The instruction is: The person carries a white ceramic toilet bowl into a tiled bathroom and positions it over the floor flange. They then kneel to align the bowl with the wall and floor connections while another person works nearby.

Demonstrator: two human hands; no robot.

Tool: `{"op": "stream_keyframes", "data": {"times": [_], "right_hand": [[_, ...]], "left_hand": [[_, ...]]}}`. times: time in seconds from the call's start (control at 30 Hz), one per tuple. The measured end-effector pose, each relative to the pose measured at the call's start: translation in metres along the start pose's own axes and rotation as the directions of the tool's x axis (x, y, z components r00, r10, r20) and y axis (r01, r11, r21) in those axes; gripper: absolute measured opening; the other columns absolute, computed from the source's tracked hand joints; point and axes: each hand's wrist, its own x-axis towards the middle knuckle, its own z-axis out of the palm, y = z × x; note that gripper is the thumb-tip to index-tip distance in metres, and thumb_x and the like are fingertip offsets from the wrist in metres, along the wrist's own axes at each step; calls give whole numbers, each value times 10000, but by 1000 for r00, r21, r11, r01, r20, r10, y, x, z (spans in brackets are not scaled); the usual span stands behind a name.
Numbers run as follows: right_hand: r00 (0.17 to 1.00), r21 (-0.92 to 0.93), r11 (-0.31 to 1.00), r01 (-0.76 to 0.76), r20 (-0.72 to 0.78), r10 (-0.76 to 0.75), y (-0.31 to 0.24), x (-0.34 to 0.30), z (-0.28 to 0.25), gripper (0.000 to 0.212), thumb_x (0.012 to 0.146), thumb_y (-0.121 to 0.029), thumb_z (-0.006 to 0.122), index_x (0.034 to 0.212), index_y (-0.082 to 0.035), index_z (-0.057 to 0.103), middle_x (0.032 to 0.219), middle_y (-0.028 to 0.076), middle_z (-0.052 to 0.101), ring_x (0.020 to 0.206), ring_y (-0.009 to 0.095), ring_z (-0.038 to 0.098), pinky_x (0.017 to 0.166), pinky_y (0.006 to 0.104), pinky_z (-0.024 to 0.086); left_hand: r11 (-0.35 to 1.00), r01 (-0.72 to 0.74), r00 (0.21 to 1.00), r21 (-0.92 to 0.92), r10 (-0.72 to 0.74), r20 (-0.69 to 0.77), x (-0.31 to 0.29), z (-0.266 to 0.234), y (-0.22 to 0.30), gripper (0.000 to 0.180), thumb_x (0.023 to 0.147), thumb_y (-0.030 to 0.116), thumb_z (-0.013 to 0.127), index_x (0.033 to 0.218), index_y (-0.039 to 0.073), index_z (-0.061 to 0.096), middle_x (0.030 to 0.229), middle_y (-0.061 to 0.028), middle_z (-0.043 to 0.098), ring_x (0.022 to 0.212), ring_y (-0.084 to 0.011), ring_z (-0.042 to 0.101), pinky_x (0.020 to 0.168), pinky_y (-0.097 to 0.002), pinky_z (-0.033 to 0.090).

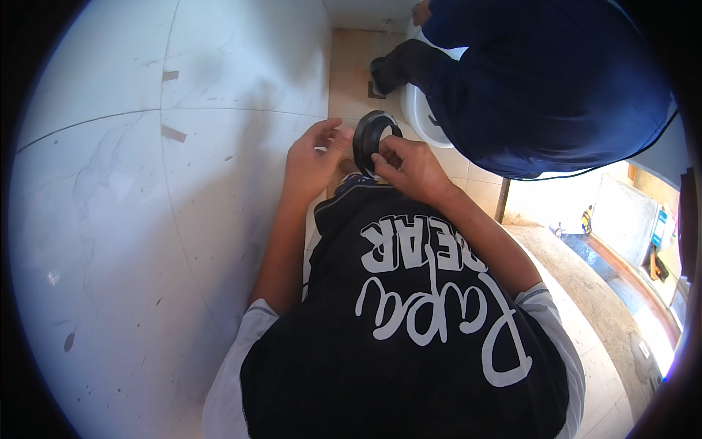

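A black ring (pixel 363 143), with a paler inner edge and the look of a roll of tape, is held upright in front of my body. My right hand (pixel 415 170) grips its right side between thumb and fingers. Left of the ring is my left hand (pixel 316 157), its fingers bent and apart, with nothing visible in them. Its thumb tip comes close to the ring's left edge; whether they touch I cannot tell.
A white tiled wall (pixel 102 219) rises at left. Ahead, a person in dark blue clothes (pixel 548 88) bends over a white toilet bowl (pixel 420 117), one dark-clad foot on the beige tiled floor (pixel 351 73). To the right, a doorway gives onto a concrete ledge (pixel 556 256).
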Motion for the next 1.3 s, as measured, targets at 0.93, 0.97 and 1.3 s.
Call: {"op": "stream_keyframes", "data": {"times": [0.93,0.97,1.3], "right_hand": [[977,-113,990,81,204,-57,8,-4,4,181,803,-171,614,800,-11,531,738,189,612,732,396,599,668,458,471],[975,-107,991,83,214,-59,8,-4,3,180,803,-170,612,798,-10,529,738,189,611,733,396,598,669,460,470],[981,-78,995,66,186,-51,7,-4,4,191,804,-170,611,788,0,525,745,200,611,731,404,596,663,458,471]], "left_hand": [[960,20,998,278,-37,57,-9,9,4,461,817,401,686,1129,67,624,957,-103,652,839,-164,610,731,-290,485],[894,-46,999,446,34,35,-10,9,3,481,812,428,684,1133,75,624,993,-111,646,868,-174,611,745,-299,487],[876,-417,907,244,382,178,-2,7,-12,467,929,427,497,1164,36,597,1178,-161,590,1118,-326,534,953,-388,413]]}}
